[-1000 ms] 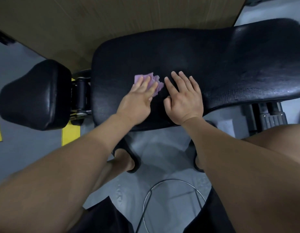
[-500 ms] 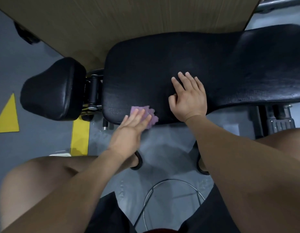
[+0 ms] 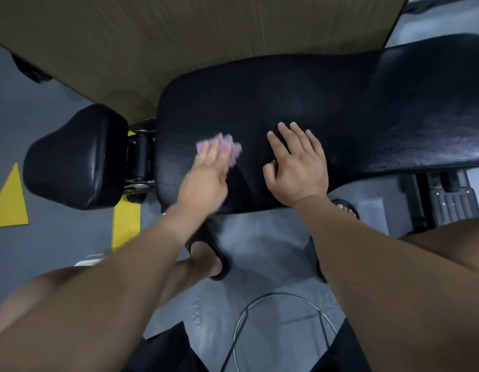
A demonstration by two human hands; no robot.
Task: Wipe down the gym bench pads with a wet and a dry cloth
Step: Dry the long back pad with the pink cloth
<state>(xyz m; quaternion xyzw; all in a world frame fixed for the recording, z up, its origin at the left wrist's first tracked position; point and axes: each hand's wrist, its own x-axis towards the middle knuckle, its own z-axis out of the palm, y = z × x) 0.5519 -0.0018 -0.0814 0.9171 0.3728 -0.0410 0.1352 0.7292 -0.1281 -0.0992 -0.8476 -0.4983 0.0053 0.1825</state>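
Wiping black vinyl bench pad (image 3: 340, 103): left hand (image 3: 206, 175), grip released, presses crumpled purple cloth (image 3: 234, 149); right hand (image 3: 297, 167) braces flat, released. Next: probably sweep remaining pad.

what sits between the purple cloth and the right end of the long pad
The right hand rests flat on the long pad just right of the purple cloth, squarely in that path. Past it, nothing visible lies on the pad.

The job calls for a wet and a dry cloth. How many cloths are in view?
1: a purple cloth pressed under the left hand on the large bench pad. None shows under the flat right hand; another may be out of view.
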